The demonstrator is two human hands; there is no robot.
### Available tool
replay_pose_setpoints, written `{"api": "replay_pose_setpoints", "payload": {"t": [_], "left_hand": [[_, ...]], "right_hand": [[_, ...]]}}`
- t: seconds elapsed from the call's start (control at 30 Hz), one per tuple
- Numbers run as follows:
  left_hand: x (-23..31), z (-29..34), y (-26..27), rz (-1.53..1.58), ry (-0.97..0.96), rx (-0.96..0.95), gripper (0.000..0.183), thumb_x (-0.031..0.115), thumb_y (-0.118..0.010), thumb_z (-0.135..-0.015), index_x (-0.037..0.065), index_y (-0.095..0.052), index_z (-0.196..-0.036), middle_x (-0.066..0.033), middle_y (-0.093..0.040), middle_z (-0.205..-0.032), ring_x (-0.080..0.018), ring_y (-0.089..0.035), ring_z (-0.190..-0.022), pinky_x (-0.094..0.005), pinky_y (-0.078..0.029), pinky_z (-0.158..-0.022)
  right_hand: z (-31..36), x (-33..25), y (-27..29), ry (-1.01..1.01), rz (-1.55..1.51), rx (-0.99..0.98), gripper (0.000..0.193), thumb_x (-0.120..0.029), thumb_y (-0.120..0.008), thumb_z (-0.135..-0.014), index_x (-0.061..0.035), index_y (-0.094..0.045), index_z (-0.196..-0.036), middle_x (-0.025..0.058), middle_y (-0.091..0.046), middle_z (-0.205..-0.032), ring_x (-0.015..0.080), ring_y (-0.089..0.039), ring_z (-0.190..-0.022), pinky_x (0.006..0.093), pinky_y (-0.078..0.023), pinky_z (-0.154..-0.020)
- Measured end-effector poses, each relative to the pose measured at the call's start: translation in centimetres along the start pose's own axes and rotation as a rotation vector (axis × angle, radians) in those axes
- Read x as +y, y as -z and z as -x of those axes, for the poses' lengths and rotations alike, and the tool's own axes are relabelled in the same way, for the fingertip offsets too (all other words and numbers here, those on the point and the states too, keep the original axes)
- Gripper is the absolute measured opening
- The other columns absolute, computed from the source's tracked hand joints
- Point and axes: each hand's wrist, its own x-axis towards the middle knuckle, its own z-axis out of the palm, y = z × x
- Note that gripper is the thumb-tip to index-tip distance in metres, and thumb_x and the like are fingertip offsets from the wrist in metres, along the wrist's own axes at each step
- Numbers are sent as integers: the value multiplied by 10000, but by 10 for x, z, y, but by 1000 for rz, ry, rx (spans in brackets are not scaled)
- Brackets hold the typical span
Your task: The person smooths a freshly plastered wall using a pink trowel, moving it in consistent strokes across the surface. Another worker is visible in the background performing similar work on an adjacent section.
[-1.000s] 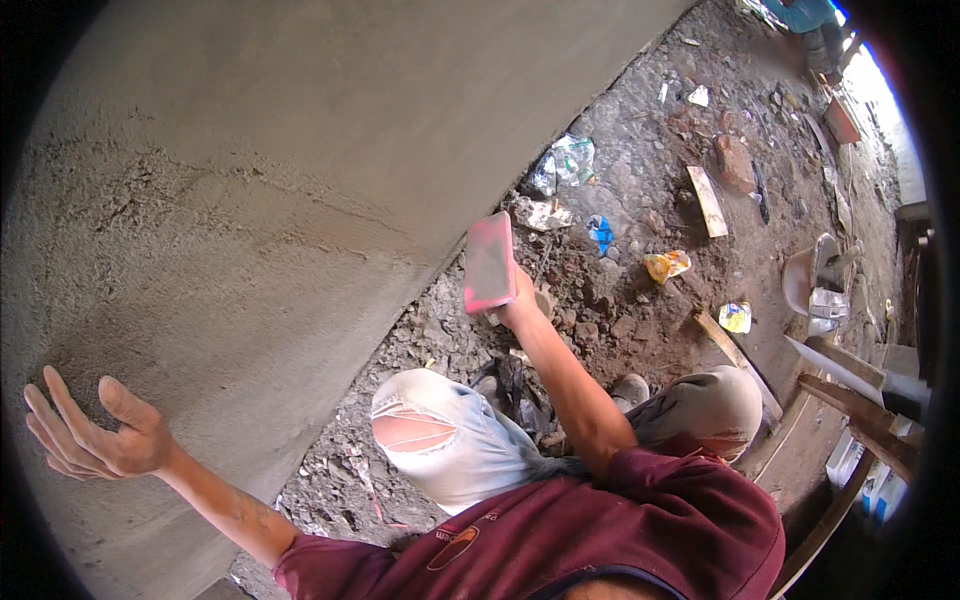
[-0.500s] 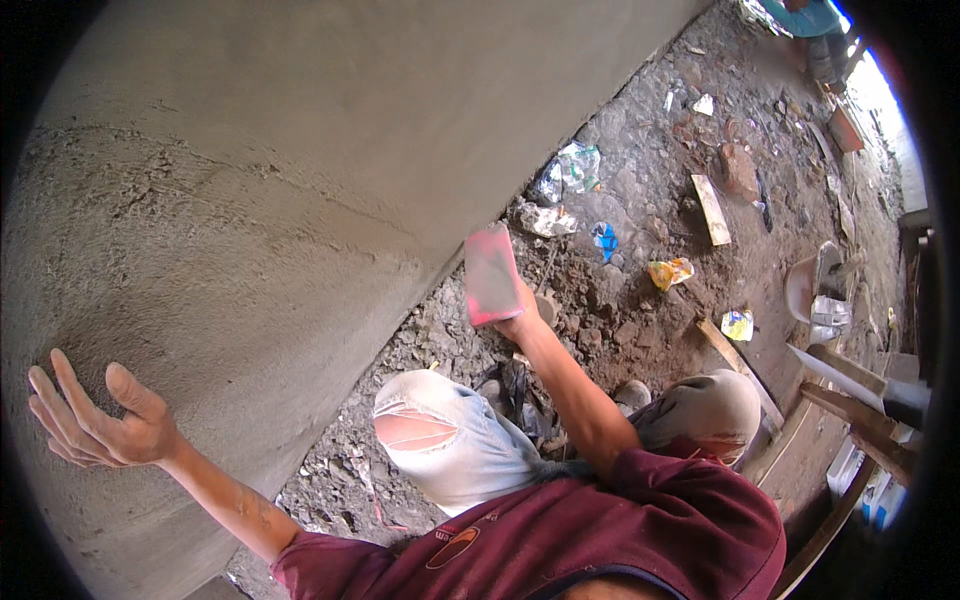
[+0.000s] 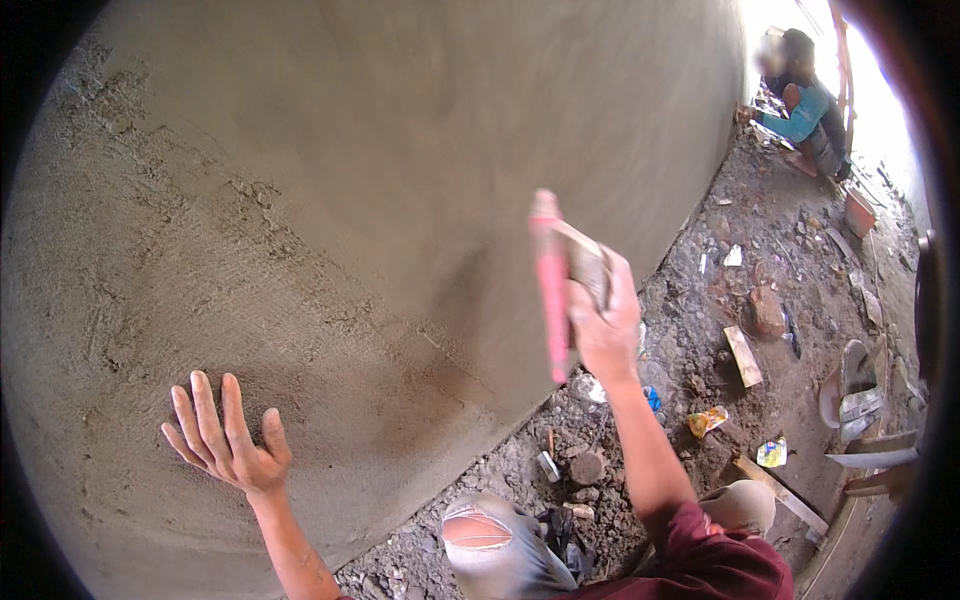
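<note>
My right hand [image 3: 608, 330] grips the handle of a pink-edged plastering float [image 3: 552, 285], held upright in front of the wall and seen nearly edge-on. A gap or light contact between float and wall cannot be told, and the float is slightly blurred. My left hand [image 3: 228, 440] is spread with the fingers apart over the lower left of the wall; whether the palm touches it is unclear. The grey plastered wall [image 3: 400, 130] is smooth higher up and rough in a band [image 3: 250, 230] running down toward its base.
Rubble, wrappers and a wood offcut [image 3: 743, 356] litter the ground right of the wall. A co-worker [image 3: 810, 110] crouches at the far right end. A hoe-like metal blade or pan [image 3: 850, 385] and planks [image 3: 875, 455] lie at right. My knee [image 3: 490, 535] is close to the wall base.
My right hand has raised the float from low near the ground up before the wall, turning it edge-on. My left hand appears farther right. The view has shifted, bringing the co-worker into sight more fully.
</note>
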Motion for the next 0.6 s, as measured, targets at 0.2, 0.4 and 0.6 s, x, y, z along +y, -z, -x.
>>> {"api": "replay_pose_setpoints", "payload": {"t": [0.2, 0.4, 0.6], "left_hand": [[6, -4, -3, 23, 26, 4, 514, 566, -467, -1023, 185, -708, -1271, -49, -583, -1467, -286, -455, -1436, -506, -204, -1271], [4, -3, -1, 31, 27, 14, 512, 562, -471, -1024, 183, -717, -1264, -49, -590, -1460, -288, -458, -1434, -507, -207, -1269], [4, -4, -1, 37, 21, 11, 517, 549, -481, -1023, 159, -714, -1270, -60, -590, -1459, -299, -458, -1433, -510, -210, -1266]], "right_hand": [[-54, -47, -34, 582, 166, 55, 585, -261, -842, -851, -10, -584, -1312, 159, -701, -1111, 289, -700, -973, 371, -554, -858], [-87, -72, -50, 770, 182, 202, 548, -370, -798, -864, -81, -612, -1290, 74, -663, -897, 245, -663, -793, 366, -561, -683], [-84, -88, -44, 677, 318, 87, 546, -328, -826, -842, -69, -633, -1283, 120, -704, -1048, 292, -695, -934, 393, -560, -806]]}}
